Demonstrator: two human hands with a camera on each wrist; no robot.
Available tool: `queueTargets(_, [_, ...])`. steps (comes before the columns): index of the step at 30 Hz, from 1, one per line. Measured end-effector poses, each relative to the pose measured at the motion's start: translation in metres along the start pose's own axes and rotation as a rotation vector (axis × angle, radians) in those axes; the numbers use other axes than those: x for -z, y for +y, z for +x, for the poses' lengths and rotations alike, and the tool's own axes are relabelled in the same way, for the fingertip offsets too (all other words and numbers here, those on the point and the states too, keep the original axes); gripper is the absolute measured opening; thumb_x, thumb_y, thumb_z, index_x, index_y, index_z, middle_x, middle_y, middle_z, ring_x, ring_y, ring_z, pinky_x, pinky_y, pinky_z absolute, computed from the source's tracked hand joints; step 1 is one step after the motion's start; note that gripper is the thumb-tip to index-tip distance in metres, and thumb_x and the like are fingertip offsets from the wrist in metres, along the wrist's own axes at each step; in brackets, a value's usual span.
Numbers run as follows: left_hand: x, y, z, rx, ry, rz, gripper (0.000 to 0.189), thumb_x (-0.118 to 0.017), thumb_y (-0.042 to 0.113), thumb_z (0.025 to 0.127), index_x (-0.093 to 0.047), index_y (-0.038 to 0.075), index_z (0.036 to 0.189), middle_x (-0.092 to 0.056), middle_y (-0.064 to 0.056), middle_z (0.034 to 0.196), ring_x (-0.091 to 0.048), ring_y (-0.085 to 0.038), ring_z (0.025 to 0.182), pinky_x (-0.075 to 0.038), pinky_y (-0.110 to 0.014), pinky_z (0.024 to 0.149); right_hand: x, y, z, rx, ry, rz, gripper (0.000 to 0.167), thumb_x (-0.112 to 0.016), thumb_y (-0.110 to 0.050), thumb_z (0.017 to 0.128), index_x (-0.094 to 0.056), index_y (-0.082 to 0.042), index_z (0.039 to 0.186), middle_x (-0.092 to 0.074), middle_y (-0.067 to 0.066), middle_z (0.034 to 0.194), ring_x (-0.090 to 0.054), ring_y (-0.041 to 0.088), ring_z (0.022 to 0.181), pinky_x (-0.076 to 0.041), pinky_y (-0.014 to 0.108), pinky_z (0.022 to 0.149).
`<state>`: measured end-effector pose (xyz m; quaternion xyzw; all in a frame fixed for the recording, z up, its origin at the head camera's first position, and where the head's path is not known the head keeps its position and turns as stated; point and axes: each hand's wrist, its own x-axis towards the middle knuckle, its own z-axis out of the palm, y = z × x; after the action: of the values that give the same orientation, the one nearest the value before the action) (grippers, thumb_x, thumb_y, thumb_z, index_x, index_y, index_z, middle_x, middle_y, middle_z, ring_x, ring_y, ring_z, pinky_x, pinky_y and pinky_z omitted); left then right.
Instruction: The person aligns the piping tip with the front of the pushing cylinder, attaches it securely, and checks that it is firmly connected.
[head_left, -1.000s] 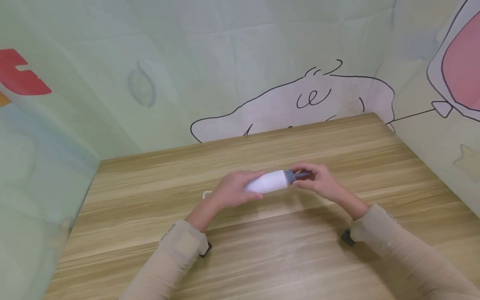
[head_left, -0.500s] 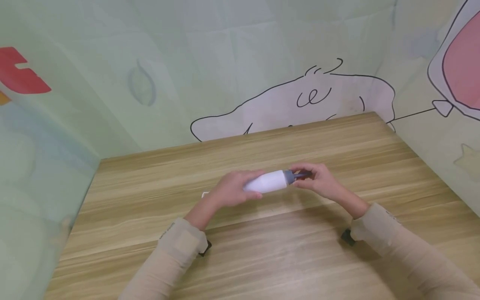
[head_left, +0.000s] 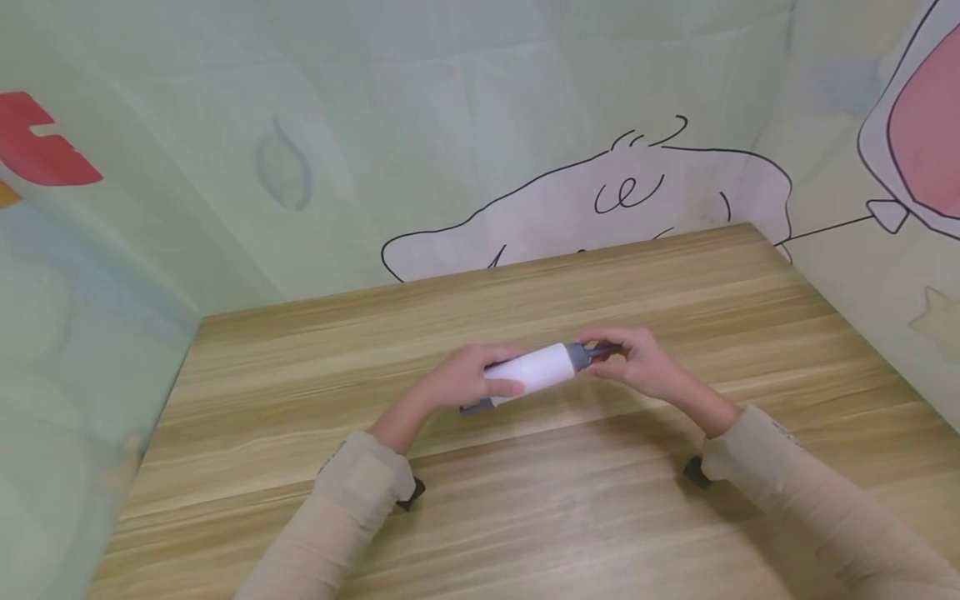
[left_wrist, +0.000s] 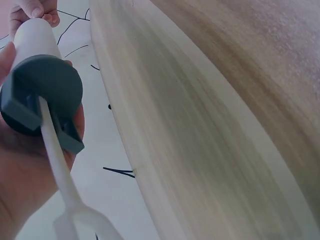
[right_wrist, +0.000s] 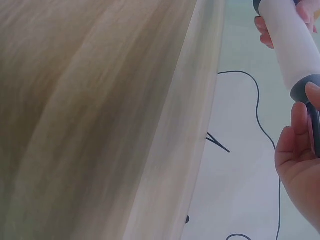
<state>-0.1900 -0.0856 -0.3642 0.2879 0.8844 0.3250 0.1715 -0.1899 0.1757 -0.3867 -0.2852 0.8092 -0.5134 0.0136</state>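
A white cylinder is being held above the wooden surface, just right of the head frame's centre; its inside is staying hidden from me. The left hand's fingers are gripping its body, beside a grey cap; the right hand's fingers are pinching the dark stem opposite.

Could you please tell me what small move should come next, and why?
Perhaps a light outward pull on the dark stem by the right hand, since it pinches that stem while the left hand grips the white cylinder.
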Motion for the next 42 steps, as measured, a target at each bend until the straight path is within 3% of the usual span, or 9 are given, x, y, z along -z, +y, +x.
queueTargets(4, [0.000,0.000,0.000,0.033,-0.025,-0.065,0.049,-0.059,0.033,0.083,-0.049,0.012,0.126,-0.057,-0.006,0.118,-0.054,-0.016,0.096,-0.045,-0.033,0.084,0.000,0.000,0.000,0.040,0.002,-0.023,0.032,-0.065,0.009,0.070,-0.060,0.004,0.101,-0.062,0.021,0.101,-0.058,0.004,0.079,-0.052,0.025,0.070])
queueTargets(8, [-0.001,0.001,-0.001,0.032,-0.010,-0.054,0.051,-0.060,0.034,0.082,-0.049,0.013,0.127,-0.057,-0.005,0.119,-0.053,-0.016,0.096,-0.045,-0.033,0.083,0.000,0.001,0.000,0.041,0.014,-0.039,0.032,-0.066,0.008,0.070,-0.061,0.004,0.101,-0.063,0.021,0.100,-0.058,0.004,0.078,-0.051,0.023,0.070])
queueTargets(19, [-0.006,0.008,0.000,-0.074,0.132,0.241,0.055,-0.065,0.033,0.077,-0.049,0.015,0.127,-0.059,-0.003,0.117,-0.058,-0.017,0.096,-0.047,-0.035,0.081,0.004,0.001,0.000,-0.066,-0.004,-0.048,0.032,-0.067,-0.002,0.074,-0.060,0.004,0.105,-0.063,0.020,0.101,-0.060,0.013,0.081,-0.051,0.025,0.073])
queueTargets(26, [-0.008,0.011,0.000,-0.136,0.186,0.390,0.053,-0.066,0.034,0.077,-0.051,0.018,0.125,-0.061,-0.001,0.114,-0.060,-0.018,0.095,-0.048,-0.034,0.078,0.006,0.000,-0.001,-0.063,-0.018,-0.046,0.031,-0.065,0.000,0.075,-0.060,0.005,0.105,-0.064,0.019,0.099,-0.060,0.012,0.081,-0.051,0.028,0.073])
queueTargets(33, [-0.006,0.010,0.001,-0.133,0.153,0.383,0.053,-0.063,0.034,0.079,-0.049,0.014,0.126,-0.059,-0.003,0.117,-0.059,-0.020,0.098,-0.048,-0.036,0.081,0.006,0.002,-0.001,0.010,-0.025,-0.107,0.031,-0.066,0.002,0.074,-0.060,0.003,0.104,-0.064,0.018,0.099,-0.062,0.021,0.083,-0.051,0.035,0.076])
queueTargets(38, [-0.003,0.009,0.000,-0.115,0.117,0.344,0.053,-0.061,0.034,0.081,-0.048,0.012,0.127,-0.058,-0.004,0.120,-0.058,-0.019,0.101,-0.046,-0.037,0.084,0.005,0.004,-0.001,0.094,-0.012,-0.168,0.033,-0.066,0.006,0.071,-0.061,0.001,0.103,-0.066,0.015,0.094,-0.062,0.017,0.077,-0.053,0.033,0.073])
queueTargets(42, [-0.003,0.008,0.000,-0.084,0.096,0.315,0.053,-0.060,0.034,0.082,-0.047,0.013,0.128,-0.058,-0.003,0.120,-0.057,-0.018,0.100,-0.046,-0.036,0.083,0.005,0.004,-0.001,0.095,-0.005,-0.178,0.035,-0.066,0.009,0.070,-0.061,0.000,0.104,-0.065,0.015,0.095,-0.060,0.014,0.075,-0.053,0.032,0.072])
